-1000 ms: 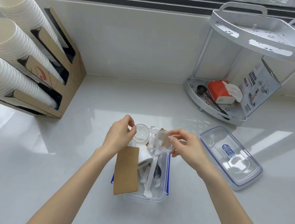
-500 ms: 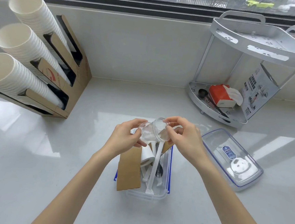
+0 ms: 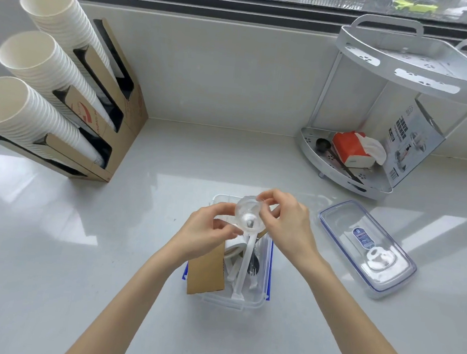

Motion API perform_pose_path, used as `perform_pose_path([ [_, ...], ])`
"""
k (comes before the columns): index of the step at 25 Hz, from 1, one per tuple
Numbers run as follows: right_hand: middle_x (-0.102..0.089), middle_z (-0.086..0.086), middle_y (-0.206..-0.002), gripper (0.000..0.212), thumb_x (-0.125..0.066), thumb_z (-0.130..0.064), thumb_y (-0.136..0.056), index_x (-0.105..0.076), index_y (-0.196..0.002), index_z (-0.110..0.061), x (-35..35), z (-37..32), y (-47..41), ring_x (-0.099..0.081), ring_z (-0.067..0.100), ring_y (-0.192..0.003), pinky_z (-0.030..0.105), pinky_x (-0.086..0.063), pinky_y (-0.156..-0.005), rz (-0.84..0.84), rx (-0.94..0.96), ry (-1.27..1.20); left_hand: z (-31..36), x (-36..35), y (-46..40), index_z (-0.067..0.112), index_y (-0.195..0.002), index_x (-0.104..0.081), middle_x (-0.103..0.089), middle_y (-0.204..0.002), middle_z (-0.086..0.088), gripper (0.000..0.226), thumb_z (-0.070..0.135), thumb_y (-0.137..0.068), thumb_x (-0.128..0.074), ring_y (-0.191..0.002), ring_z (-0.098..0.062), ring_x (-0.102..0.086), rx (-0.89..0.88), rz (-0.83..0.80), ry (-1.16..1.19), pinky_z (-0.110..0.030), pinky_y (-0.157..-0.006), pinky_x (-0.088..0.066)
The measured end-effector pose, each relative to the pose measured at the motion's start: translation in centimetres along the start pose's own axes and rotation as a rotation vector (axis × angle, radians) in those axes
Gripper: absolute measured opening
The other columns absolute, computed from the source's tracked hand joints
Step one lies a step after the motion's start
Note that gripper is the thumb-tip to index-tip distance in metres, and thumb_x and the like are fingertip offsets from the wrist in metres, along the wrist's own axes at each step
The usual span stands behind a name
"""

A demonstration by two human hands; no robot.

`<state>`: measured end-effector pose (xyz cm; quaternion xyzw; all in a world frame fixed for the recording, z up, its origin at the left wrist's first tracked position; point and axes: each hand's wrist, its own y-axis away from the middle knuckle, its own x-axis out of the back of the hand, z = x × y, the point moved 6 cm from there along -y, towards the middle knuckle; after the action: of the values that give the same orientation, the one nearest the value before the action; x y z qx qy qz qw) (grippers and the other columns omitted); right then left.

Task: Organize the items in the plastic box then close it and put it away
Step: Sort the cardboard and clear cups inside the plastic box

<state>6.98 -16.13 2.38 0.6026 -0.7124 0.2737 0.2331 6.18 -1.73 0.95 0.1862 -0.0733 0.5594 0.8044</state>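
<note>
A clear plastic box (image 3: 255,301) with blue clips stands open on the white counter, near the front. It holds white plastic spoons (image 3: 242,268), a black utensil (image 3: 254,264), a white cup (image 3: 233,247) and a brown cardboard sleeve (image 3: 207,270) that leans out over its left wall. Above the box's far end both hands meet on small clear plastic cups (image 3: 248,215). My left hand (image 3: 208,231) pinches one from the left; my right hand (image 3: 284,223) pinches the stacked cup from the right. The box's clear lid (image 3: 367,248) lies flat to the right.
A cardboard dispenser (image 3: 113,115) with three stacks of white paper cups (image 3: 38,75) leans at the back left. A white corner rack (image 3: 394,128) at the back right holds a red tissue pack, a black scoop and a printed box. A window runs along the back.
The two clear cups were held apart, one in each hand; now they have been brought together and one sits nested against the other above the box.
</note>
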Motion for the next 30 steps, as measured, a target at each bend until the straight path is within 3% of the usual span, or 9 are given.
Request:
perform_pose_path([
  [2, -0.066, 0.009, -0.099, 0.018, -0.05, -0.012, -0.089, -0.066, -0.098, -0.013, -0.4, 0.8, 0.1, -0.055, 0.012, -0.07, 0.013, -0.041, -0.062, 0.014, -0.063, -0.067, 0.1, -0.9, 0.1, 0.031, -0.111, -0.053, -0.072, -0.088, -0.003, 0.036, 0.008, -0.084, -0.055, -0.09, -0.016, -0.07, -0.025, 0.023, -0.015, -0.023, -0.086, -0.05],
  [4, -0.067, 0.01, -0.096, 0.015, -0.052, -0.012, -0.089, -0.066, -0.095, -0.015, -0.5, 1.4, -0.2, -0.056, 0.014, -0.065, 0.015, -0.043, -0.058, 0.011, -0.092, -0.153, 0.1, -0.9, -0.1, 0.03, -0.115, -0.052, -0.071, -0.088, -0.003, 0.041, 0.005, -0.083, -0.055, -0.088, -0.015, -0.07, -0.052, 0.066, 0.012, -0.029, -0.09, -0.051],
  [9, -0.063, 0.0, -0.082, 0.015, -0.053, -0.013, -0.089, -0.06, -0.085, -0.025, -0.3, 1.9, -0.3, -0.052, 0.005, -0.055, 0.01, -0.041, -0.05, -0.004, -0.145, -0.25, 0.9, -0.7, -0.4, 0.028, -0.12, -0.052, -0.05, -0.116, 0.009, 0.047, 0.002, -0.08, -0.055, -0.071, -0.006, -0.061, -0.178, 0.09, -0.03, -0.036, -0.076, -0.058],
  [12, -0.061, -0.003, -0.078, 0.013, -0.053, -0.013, -0.089, -0.061, -0.086, -0.023, -0.1, 1.7, -0.2, -0.052, 0.005, -0.054, 0.01, -0.041, -0.05, -0.012, -0.168, -0.272, 1.0, -0.9, -0.6, 0.029, -0.124, -0.048, -0.044, -0.107, 0.027, 0.053, 0.011, -0.077, -0.065, -0.07, -0.003, -0.051, -0.219, 0.096, -0.114, -0.02, -0.071, -0.047],
  [16, -0.059, -0.004, -0.081, 0.011, -0.053, -0.016, -0.089, -0.061, -0.088, -0.023, -0.1, 1.2, -0.2, -0.053, 0.009, -0.06, 0.017, -0.041, -0.054, -0.046, -0.175, -0.294, 0.9, -0.6, -0.7, 0.028, -0.12, -0.047, -0.041, -0.102, 0.033, 0.051, 0.017, -0.076, -0.069, -0.084, 0.0, -0.043, -0.255, 0.158, -0.191, -0.005, -0.07, -0.036],
  [21, -0.059, -0.003, -0.08, 0.019, -0.047, -0.025, -0.093, -0.063, -0.098, -0.017, -0.8, 1.1, 0.5, -0.057, 0.011, -0.053, 0.014, -0.042, -0.044, -0.236, -0.204, -0.237, 0.4, -0.8, -0.4, 0.038, -0.117, -0.041, -0.045, -0.109, 0.029, 0.053, 0.017, -0.077, -0.069, -0.097, -0.003, -0.05, -0.231, 0.097, -0.071, -0.016, -0.082, -0.043],
  [25, -0.055, -0.01, -0.077, 0.019, -0.046, -0.015, -0.09, -0.063, -0.095, -0.022, -0.7, 1.8, 1.2, -0.056, 0.008, -0.05, 0.005, -0.036, -0.037, -0.288, -0.191, -0.136, -0.9, -1.0, -0.1, 0.031, -0.129, -0.04, -0.046, -0.111, 0.025, 0.06, 0.019, -0.078, -0.068, -0.095, 0.006, -0.049, -0.173, -0.014, -0.116, 0.0, -0.076, -0.038],
  [27, -0.056, -0.007, -0.079, 0.017, -0.047, -0.015, -0.089, -0.06, -0.09, -0.026, -0.7, 2.5, 1.5, -0.053, 0.008, -0.051, 0.004, -0.033, -0.035, -0.315, -0.188, -0.077, -2.0, -0.2, 0.2, 0.026, -0.128, -0.043, -0.048, -0.111, 0.018, 0.055, 0.018, -0.079, -0.067, -0.095, 0.004, -0.048, -0.146, 0.025, -0.171, 0.001, -0.075, -0.036],
  [30, -0.057, -0.006, -0.082, 0.018, -0.047, -0.017, -0.089, -0.064, -0.094, -0.02, -1.9, 3.4, 2.5, -0.051, 0.007, -0.055, 0.005, -0.036, -0.039, -0.423, -0.195, -0.005, -3.7, 1.5, 0.6, 0.019, -0.125, -0.048, -0.046, -0.106, 0.005, 0.046, 0.016, -0.081, -0.063, -0.096, -0.014, -0.044, -0.076, 0.159, -0.256, -0.013, -0.08, -0.034],
])
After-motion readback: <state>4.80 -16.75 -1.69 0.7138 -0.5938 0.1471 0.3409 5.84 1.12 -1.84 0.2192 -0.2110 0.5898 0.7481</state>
